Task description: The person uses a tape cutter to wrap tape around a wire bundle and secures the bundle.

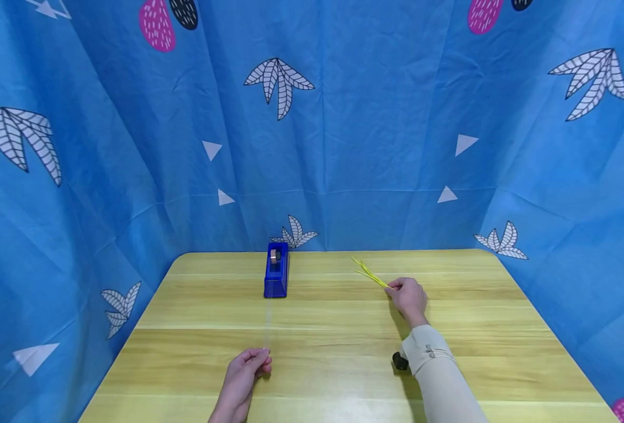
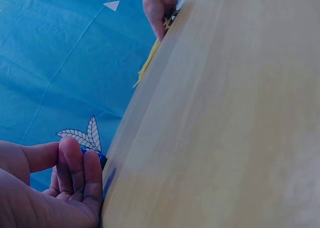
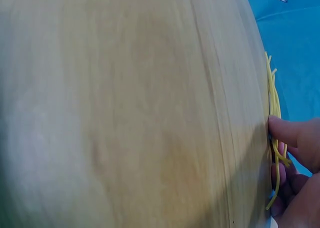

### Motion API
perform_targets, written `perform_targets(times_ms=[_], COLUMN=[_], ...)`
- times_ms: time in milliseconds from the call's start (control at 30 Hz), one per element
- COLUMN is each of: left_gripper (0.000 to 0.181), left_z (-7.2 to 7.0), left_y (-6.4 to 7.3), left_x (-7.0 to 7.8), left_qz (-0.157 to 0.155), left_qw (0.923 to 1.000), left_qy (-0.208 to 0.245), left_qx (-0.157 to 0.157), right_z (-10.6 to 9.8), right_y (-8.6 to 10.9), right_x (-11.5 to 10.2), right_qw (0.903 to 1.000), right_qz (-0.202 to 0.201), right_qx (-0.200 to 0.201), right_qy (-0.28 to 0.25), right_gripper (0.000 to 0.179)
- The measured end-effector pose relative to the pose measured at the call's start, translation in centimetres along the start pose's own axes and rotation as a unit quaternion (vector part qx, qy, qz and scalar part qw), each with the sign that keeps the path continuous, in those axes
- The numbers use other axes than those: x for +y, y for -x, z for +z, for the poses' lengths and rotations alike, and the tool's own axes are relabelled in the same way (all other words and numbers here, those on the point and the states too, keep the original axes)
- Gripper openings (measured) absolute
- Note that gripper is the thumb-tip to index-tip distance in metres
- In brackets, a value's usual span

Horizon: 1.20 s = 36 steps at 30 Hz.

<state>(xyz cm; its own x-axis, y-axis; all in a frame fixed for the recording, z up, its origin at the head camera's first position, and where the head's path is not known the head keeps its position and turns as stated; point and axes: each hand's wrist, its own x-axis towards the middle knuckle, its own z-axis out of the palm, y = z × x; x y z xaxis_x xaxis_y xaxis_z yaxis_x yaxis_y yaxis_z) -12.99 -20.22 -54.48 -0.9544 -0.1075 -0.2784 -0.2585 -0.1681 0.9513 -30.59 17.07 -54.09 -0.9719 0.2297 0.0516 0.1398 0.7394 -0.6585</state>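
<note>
My left hand [image 1: 242, 380] pinches the end of a strip of clear tape [image 1: 268, 323] between thumb and forefinger. The strip runs straight back to a blue tape dispenser [image 1: 277, 279] near the table's far edge. To the right, my right hand [image 1: 410, 297] grips a small bundle of thin yellow strands [image 1: 371, 274] by one end, the free ends fanning out toward the back left. In the right wrist view, the strands [image 3: 274, 92] pass under the thumb, and their shorter ends stick out below it. The dispenser is mostly hidden behind the left fingers in the left wrist view.
Beneath both hands lies a light wood table [image 1: 333, 364] with rounded far corners. A small black object [image 1: 399, 361] sits beside the right sleeve [image 1: 433, 352]. Behind and around the table hangs a blue patterned curtain [image 1: 375, 129].
</note>
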Motion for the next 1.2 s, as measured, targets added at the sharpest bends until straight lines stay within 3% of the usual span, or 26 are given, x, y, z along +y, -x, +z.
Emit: perform_targets(times_ms=[433, 733, 1200], left_gripper=[0.023, 0.021, 0.017], left_z=[0.0, 0.0, 0.2], left_y=[-0.1, -0.1, -0.1], left_x=[0.0, -0.1, -0.1], left_qz=[-0.003, -0.003, -0.001], left_qw=[1.0000, 1.0000, 0.9999], left_qy=[0.002, 0.004, 0.001], left_qx=[0.002, 0.001, 0.012], right_z=[0.1, 0.2, 0.0], right_y=[-0.6, -0.9, -0.9], right_x=[0.2, 0.0, -0.4], right_qw=[0.9982, 0.9916, 0.9853], right_qz=[-0.025, -0.046, -0.076], right_qx=[-0.021, -0.050, -0.068], right_qy=[0.050, 0.110, 0.137], right_gripper=[0.017, 0.020, 0.018])
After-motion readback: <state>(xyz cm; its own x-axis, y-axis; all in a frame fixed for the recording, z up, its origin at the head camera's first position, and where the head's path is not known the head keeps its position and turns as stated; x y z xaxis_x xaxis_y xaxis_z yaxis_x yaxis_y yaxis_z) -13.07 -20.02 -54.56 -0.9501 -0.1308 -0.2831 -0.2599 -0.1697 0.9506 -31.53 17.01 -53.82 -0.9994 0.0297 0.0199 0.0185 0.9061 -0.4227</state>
